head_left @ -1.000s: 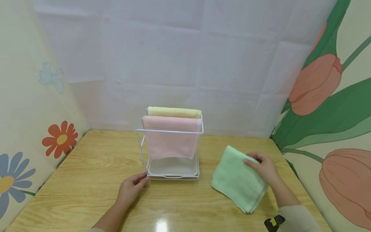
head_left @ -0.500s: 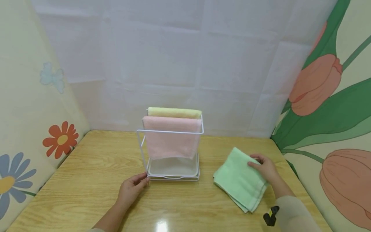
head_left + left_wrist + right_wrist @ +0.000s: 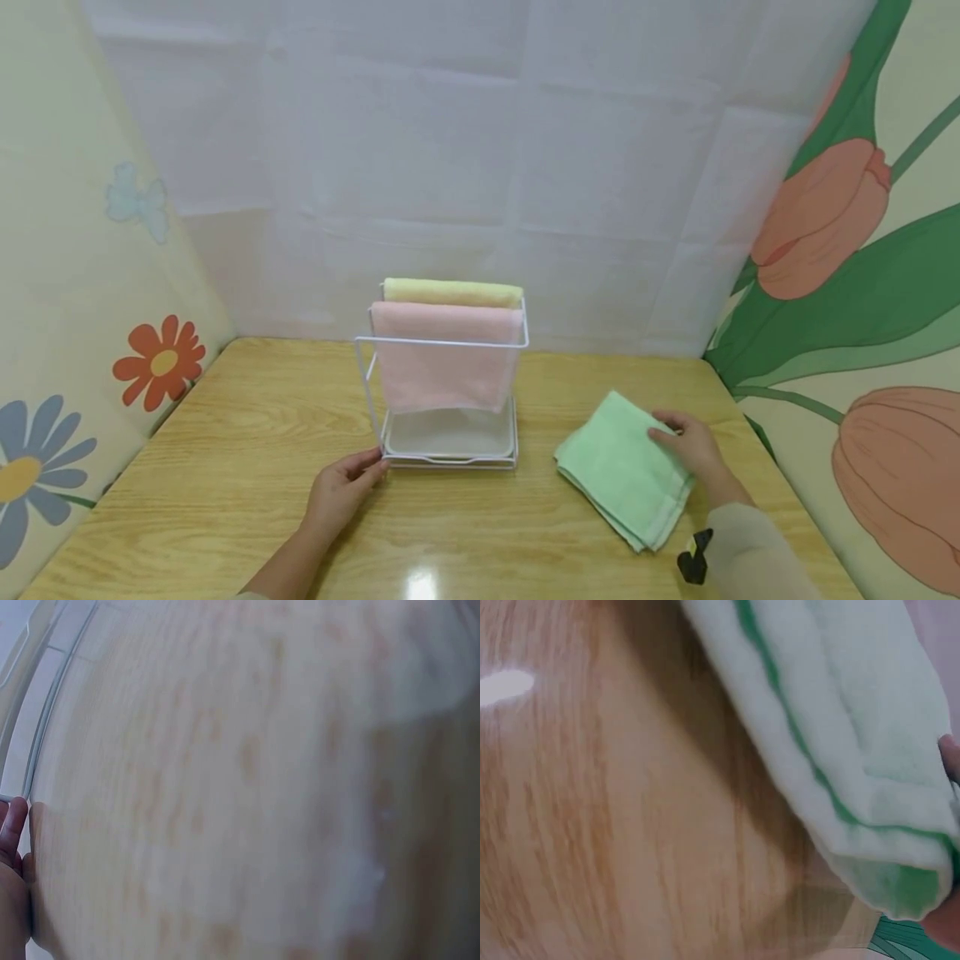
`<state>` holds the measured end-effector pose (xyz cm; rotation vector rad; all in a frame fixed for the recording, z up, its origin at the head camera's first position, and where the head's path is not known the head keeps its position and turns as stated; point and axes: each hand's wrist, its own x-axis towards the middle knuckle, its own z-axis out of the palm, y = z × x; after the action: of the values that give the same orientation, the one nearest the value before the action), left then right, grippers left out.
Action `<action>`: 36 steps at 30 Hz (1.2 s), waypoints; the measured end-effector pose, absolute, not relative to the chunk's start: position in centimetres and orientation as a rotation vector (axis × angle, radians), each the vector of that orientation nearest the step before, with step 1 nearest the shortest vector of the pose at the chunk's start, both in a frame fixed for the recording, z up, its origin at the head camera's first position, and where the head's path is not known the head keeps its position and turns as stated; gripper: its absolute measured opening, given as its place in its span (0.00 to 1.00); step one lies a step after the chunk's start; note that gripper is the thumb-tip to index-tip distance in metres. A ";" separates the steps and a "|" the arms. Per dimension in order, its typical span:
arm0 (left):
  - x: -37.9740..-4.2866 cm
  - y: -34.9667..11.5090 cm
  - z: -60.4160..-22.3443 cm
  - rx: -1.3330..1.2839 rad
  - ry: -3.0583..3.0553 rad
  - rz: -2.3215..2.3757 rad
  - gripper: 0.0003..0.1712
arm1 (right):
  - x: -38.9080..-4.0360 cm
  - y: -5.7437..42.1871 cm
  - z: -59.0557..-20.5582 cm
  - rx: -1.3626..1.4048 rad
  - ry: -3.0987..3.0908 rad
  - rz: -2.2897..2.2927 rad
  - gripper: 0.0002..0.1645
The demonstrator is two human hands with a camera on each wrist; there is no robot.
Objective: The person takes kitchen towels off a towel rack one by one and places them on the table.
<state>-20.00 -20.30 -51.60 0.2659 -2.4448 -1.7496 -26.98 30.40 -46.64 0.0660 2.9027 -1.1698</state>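
A white wire rack (image 3: 450,465) stands mid-table in the head view. A folded pink towel (image 3: 446,375) hangs over one bar, with a yellow towel (image 3: 453,291) behind it. My left hand (image 3: 337,496) holds the rack's front left base corner between thumb and fingers; the left wrist view catches those fingers (image 3: 13,825) at its edge. On the right, my right hand (image 3: 693,454) pinches the far right edge of a folded light green towel (image 3: 622,471). Up close, the right wrist view shows the green towel's layered edges (image 3: 840,750) above a shadow.
A shallow white tray (image 3: 450,433) sits in the rack's base. The wood-grain table (image 3: 285,400) meets a pale sheet (image 3: 420,167) at the back and flower-printed walls at both sides. A small black device (image 3: 695,557) is at the right cuff.
My right hand has moved slightly right and nearer me, and the green towel has shifted the same way and settled lower. My left hand and the rack look unmoved.
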 end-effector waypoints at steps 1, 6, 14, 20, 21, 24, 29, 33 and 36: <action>-20.0 -20.3 -51.6 0.264 -2.445 -1.749 0.21 | -27.0 30.4 -46.8 0.069 2.903 -1.167 0.28; -20.0 -20.3 -51.5 0.260 -2.456 -1.729 0.21 | -27.0 30.4 -47.4 0.100 2.886 -1.160 0.27; -20.1 -20.2 -51.6 0.258 -2.448 -1.736 0.20 | -26.5 30.4 -47.9 0.137 2.862 -1.146 0.32; -20.0 -20.3 -51.6 0.269 -2.463 -1.724 0.21 | -25.4 28.7 -47.3 0.194 2.894 -1.092 0.35; -20.0 -20.3 -51.6 0.272 -2.464 -1.723 0.21 | -25.2 28.3 -47.2 0.217 2.900 -1.093 0.35; -20.0 -20.3 -51.6 0.266 -2.471 -1.723 0.21 | -24.7 27.0 -46.8 0.283 2.915 -1.121 0.36; -20.0 -20.3 -51.5 0.273 -2.474 -1.713 0.21 | -23.7 24.4 -46.5 0.337 2.936 -1.046 0.37; -20.0 -20.3 -51.6 0.272 -2.473 -1.705 0.21 | -23.1 22.5 -46.5 0.374 2.883 -0.894 0.43; -20.0 -20.3 -51.6 0.266 -2.471 -1.702 0.21 | -22.7 21.4 -46.8 0.381 2.790 -0.851 0.49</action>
<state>-20.03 -20.29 -51.64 0.2656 -2.4707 -1.7025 -22.68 21.42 -46.80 0.3807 2.7895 -0.8509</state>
